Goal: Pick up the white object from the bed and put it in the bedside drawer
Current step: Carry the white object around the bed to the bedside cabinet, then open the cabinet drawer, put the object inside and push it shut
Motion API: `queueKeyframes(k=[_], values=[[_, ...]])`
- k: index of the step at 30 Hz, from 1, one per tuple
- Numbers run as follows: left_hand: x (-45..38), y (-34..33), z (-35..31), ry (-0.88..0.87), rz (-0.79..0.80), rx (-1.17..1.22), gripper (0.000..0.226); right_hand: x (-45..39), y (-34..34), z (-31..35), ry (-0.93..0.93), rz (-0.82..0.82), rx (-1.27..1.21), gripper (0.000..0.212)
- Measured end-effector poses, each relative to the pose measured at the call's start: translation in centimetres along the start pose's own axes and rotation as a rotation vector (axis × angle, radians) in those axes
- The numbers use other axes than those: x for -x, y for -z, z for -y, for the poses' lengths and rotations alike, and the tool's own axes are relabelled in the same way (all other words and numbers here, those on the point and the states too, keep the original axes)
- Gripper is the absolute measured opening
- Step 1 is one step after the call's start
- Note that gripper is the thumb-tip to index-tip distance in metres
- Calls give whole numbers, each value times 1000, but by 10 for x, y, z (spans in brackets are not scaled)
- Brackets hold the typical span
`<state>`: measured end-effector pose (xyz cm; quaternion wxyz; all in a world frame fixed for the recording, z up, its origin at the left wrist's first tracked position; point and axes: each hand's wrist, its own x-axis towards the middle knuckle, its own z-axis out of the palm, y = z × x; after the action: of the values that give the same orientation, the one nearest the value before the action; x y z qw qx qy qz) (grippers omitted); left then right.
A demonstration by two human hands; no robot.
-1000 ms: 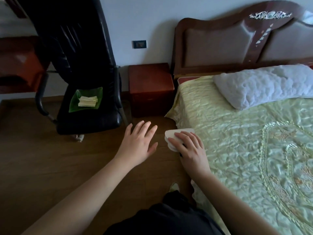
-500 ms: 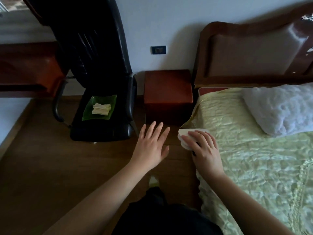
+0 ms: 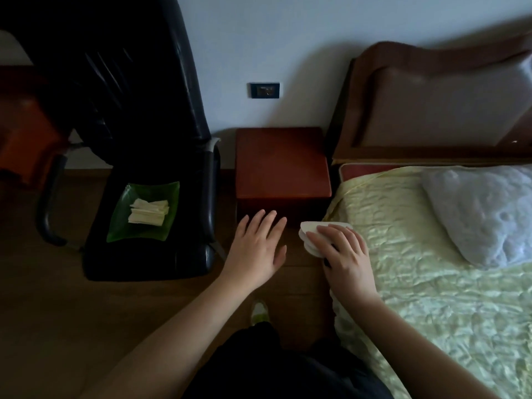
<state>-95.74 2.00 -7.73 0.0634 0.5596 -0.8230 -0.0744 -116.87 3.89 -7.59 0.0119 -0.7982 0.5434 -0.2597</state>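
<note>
My right hand (image 3: 344, 253) grips a flat white object (image 3: 309, 236) and holds it in the air beside the bed's (image 3: 431, 283) left edge. Its fingers cover most of the object. My left hand (image 3: 257, 249) is stretched out flat with its fingers apart, holding nothing, just in front of the reddish-brown bedside cabinet (image 3: 280, 165). The cabinet stands between the chair and the bed. Its front is in shadow and the drawer looks closed.
A black office chair (image 3: 149, 168) stands left of the cabinet with a green dish (image 3: 144, 210) of pale folded pieces on its seat. A white pillow (image 3: 483, 214) lies on the yellow-green bedspread under a wooden headboard (image 3: 431, 105). My foot (image 3: 259, 312) is on the wood floor.
I have come closer to the cabinet, which now looms larger and more centred. Both hands kept their pose, the right one still gripping the white object.
</note>
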Motion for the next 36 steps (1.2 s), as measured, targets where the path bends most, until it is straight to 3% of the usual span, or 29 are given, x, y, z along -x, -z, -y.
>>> queueKeyframes(k=[5, 15, 25, 33, 36], values=[[-51, -28, 25, -13, -14, 63, 49, -35, -32, -16, -40, -4, -6, 40], [-96, -155, 51, 55, 240, -54, 62, -55, -127, -95, -10, 81, -46, 44], [-160, -310, 95, 162, 120, -13, 53, -35, -273, -182, 48, 128, -71, 51], [-190, -427, 125, 143, 214, -122, 51, -14, -363, -201, -26, 102, -127, 53], [-208, -465, 140, 217, 341, 53, 52, -9, -387, -209, -59, 104, -134, 56]])
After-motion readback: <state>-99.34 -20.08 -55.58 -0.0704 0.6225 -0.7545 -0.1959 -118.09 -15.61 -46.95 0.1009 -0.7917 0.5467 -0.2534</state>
